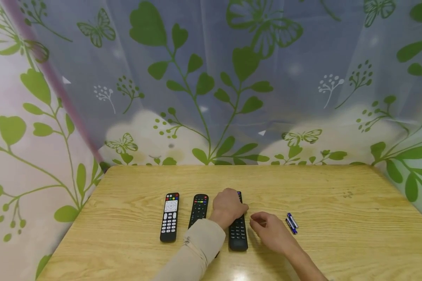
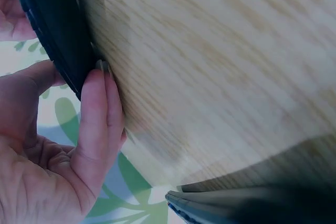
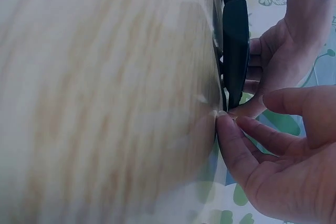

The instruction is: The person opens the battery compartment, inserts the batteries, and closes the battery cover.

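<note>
Far left remote: A black remote [image 1: 169,217] with white keys lies lengthwise on the wooden table [image 1: 344,230], lower left of the frame.
Second remote: A dark remote [image 1: 198,208] with small colored keys lies just right of it, its lower part hidden behind a pale sleeve [image 1: 197,249].
Left hand: The person's left hand [image 1: 228,207], lower center, grips the third remote, fingers bent about its side and covering its upper part.
Third remote: The long black remote [image 1: 238,238] sits under the left hand, its lower keys in view, just left of the right hand.
Right hand: The right hand [image 1: 272,234], right of center, is partly open, fingers loosely bent, a gap between thumb and fingers; nothing shows in its grasp. Its fingertips come near the third remote.
Batteries: Small blue-and-silver batteries [image 1: 292,223] lie close together on the table, just right of the right hand.
Backdrop: A leaf-and-butterfly cloth [image 1: 299,78] fills the upper frame.
</note>
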The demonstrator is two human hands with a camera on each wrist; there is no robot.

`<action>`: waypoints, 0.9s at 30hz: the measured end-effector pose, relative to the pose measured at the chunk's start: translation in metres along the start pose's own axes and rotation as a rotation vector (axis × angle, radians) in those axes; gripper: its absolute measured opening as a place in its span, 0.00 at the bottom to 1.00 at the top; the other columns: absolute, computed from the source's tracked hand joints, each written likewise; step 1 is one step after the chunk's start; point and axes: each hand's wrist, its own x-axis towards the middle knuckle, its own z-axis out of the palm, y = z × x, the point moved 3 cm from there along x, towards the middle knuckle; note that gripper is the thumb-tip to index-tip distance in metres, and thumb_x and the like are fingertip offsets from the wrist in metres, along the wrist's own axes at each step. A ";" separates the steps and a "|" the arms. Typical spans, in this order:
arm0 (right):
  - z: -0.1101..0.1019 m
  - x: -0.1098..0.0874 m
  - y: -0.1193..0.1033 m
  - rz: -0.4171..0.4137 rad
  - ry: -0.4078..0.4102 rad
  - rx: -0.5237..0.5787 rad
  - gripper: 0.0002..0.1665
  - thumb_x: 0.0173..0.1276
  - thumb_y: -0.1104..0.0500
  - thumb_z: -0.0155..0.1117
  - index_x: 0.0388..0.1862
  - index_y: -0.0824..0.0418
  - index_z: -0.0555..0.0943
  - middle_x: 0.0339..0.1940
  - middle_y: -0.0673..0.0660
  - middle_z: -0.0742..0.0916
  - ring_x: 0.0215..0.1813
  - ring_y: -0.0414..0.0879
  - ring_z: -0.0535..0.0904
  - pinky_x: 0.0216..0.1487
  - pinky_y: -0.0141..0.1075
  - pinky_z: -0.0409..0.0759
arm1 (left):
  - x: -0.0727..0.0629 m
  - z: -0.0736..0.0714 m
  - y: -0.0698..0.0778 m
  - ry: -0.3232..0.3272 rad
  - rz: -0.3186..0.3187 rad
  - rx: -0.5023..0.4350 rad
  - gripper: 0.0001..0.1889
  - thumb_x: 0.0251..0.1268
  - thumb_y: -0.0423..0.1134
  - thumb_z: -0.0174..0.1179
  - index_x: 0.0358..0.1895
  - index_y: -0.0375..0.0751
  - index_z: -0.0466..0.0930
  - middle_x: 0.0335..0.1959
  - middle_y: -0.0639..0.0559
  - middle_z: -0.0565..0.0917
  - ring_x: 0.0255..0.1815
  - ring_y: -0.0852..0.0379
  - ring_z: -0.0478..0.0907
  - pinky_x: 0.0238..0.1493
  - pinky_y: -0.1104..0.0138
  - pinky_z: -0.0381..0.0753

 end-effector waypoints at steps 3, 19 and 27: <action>-0.001 0.000 0.000 0.004 0.003 0.000 0.16 0.70 0.59 0.58 0.51 0.69 0.79 0.45 0.57 0.85 0.46 0.52 0.81 0.44 0.45 0.81 | 0.000 0.000 -0.001 -0.004 0.007 -0.015 0.19 0.55 0.53 0.65 0.31 0.37 0.80 0.23 0.50 0.75 0.20 0.56 0.74 0.18 0.65 0.77; 0.000 -0.003 0.001 0.036 -0.021 0.032 0.15 0.71 0.58 0.58 0.51 0.66 0.80 0.44 0.54 0.84 0.46 0.49 0.80 0.43 0.45 0.81 | 0.003 -0.002 -0.025 -0.084 0.015 -0.383 0.19 0.57 0.53 0.61 0.28 0.39 0.75 0.15 0.48 0.76 0.09 0.53 0.74 0.07 0.66 0.74; -0.001 -0.005 0.000 0.043 -0.046 0.173 0.18 0.72 0.58 0.56 0.53 0.70 0.77 0.43 0.56 0.85 0.38 0.49 0.82 0.37 0.42 0.83 | 0.003 -0.004 -0.031 -0.037 0.003 -0.584 0.22 0.56 0.54 0.61 0.38 0.37 0.72 0.20 0.47 0.77 0.11 0.54 0.74 0.10 0.66 0.74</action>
